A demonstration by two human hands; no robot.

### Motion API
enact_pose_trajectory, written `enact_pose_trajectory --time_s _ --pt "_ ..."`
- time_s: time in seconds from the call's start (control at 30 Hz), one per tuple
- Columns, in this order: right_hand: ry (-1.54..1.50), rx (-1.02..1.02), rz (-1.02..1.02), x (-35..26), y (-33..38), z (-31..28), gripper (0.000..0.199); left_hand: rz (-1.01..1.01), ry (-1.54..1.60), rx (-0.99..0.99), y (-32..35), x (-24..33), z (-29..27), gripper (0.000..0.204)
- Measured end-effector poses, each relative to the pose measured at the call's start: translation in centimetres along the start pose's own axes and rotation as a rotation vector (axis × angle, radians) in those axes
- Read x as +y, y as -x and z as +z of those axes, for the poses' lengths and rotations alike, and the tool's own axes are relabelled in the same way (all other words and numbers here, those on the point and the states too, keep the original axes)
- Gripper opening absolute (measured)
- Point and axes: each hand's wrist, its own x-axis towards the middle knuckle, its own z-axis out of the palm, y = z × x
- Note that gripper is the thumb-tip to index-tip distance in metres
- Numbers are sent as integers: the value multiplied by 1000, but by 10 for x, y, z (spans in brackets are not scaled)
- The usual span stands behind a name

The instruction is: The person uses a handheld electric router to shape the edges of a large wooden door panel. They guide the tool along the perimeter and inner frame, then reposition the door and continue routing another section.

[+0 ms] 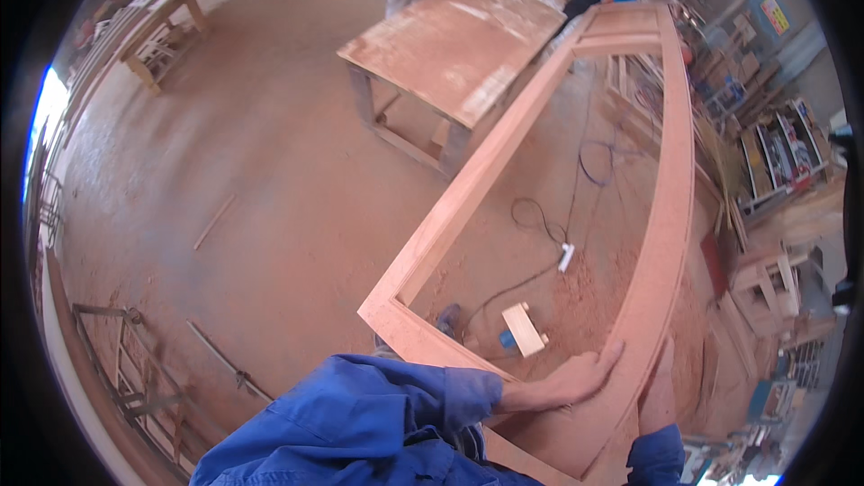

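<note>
Down at the near corner of the long wooden frame [540, 171], the left hand [567, 382] lies flat on the wood, fingers [605, 360] stretched open and gripping nothing. Just beside them, the right hand [659, 391] presses along the frame's outer rail, fingers extended. Beyond the fingertips, through the frame's opening, a small wood block [524, 328] and a cable [540, 243] lie on the sawdust-covered floor [270, 171]. Far past them stands a table [454, 45].

A rectangular yellow-and-red sign [774, 14] hangs on the far right wall.

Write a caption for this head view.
Both hands, left and right, rest on a long wooden frame above a sawdust-covered floor.
</note>
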Motion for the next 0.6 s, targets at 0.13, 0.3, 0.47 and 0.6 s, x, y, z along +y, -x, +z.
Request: enact_pose_trajectory --time_s 0.13,0.3,0.47,0.6 --pt "-164 55 154 36 -38 34 63 -101 91 102 -9 -43 -33 112" --pt "-373 -65 279 133 -93 86 65 -268 208 288 -23 -106 -98 113" --pt "-495 -107 392 215 -139 178 71 -293 417 336 -43 -196 -194 91" --pt "-541 -84 474 292 -170 234 73 -269 435 343 -35 -250 -266 85"
